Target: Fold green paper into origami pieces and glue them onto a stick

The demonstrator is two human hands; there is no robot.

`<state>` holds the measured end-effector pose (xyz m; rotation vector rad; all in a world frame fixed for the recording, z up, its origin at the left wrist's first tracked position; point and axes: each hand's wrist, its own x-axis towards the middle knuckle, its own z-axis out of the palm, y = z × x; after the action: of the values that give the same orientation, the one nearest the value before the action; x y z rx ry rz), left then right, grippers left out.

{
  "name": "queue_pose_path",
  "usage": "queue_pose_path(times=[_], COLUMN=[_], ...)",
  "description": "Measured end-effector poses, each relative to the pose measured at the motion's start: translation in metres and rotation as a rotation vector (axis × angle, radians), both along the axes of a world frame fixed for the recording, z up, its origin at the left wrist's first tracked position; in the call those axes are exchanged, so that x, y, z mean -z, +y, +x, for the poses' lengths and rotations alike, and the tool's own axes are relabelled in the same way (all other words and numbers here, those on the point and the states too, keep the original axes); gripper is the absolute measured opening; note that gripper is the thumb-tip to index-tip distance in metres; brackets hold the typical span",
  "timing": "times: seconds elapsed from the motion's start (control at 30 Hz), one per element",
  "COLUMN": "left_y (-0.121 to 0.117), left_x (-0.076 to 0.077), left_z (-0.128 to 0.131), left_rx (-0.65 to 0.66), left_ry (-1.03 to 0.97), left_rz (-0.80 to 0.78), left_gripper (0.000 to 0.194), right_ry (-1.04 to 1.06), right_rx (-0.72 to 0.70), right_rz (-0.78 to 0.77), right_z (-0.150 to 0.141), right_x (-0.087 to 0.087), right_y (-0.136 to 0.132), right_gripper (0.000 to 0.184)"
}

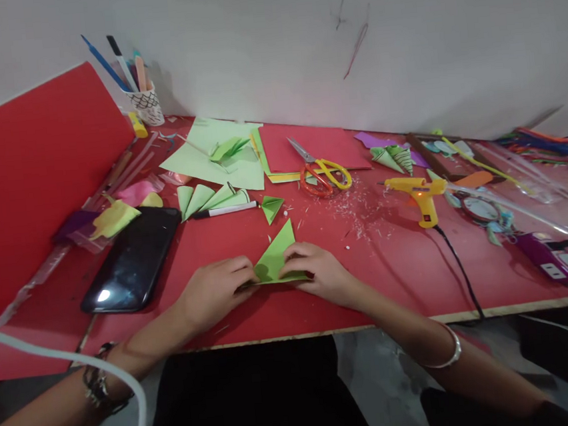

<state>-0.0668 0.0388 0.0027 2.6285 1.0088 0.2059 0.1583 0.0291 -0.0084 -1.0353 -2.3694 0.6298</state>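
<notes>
A green piece of paper, folded to a point at its top, lies on the red table near the front edge. My left hand pinches its lower left corner. Across from it, my right hand has its fingers closed on the lower right side of the same paper. Just beyond stands a small folded green paper piece. Pale green paper cones sit behind a white marker with a black cap.
Scissors rest partly on red paper sheets. To the right are a yellow glue gun with a black cord and white scraps. At left are a black phone, a red board and a pen cup.
</notes>
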Motion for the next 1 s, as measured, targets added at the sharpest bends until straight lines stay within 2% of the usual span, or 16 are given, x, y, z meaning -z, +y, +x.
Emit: queue_pose_path(times=[0.13, 0.37, 0.73, 0.8, 0.87, 0.93, 1.0], left_y=[-0.002, 0.0, 0.009, 0.01, 0.01, 0.012, 0.014], left_x=[-0.002, 0.0, -0.006, -0.005, -0.004, -0.004, -0.005], left_z=[0.006, 0.006, -0.002, -0.005, -0.007, -0.007, -0.005], left_rx=[-0.068, -0.24, -0.288, -0.293, -0.222, -0.009, 0.241], left_ry=[0.014, 0.028, 0.079, 0.062, 0.032, 0.018, 0.027], left_rz=[0.046, 0.049, 0.007, 0.049, 0.149, 0.221, 0.224], left_gripper=[0.029, 0.038, 0.023, 0.028, 0.035, 0.039, 0.044], right_ry=[0.052, -0.012, -0.095, -0.106, -0.112, -0.114, -0.126], right_rx=[0.081, 0.248, 0.257, 0.261, 0.262, 0.259, 0.253], right_rz=[0.019, -0.021, -0.028, -0.035, -0.037, -0.025, -0.014], right_z=[0.0, -0.007, -0.01, -0.01, -0.01, -0.011, -0.011], right_x=[0.004, -0.002, -0.003, -0.004, -0.004, -0.004, -0.003], right_y=[-0.001, -0.003, 0.001, 0.0, 0.0, 0.0, 0.0], right_gripper=[0.014, 0.014, 0.011, 0.01, 0.008, 0.005, 0.002])
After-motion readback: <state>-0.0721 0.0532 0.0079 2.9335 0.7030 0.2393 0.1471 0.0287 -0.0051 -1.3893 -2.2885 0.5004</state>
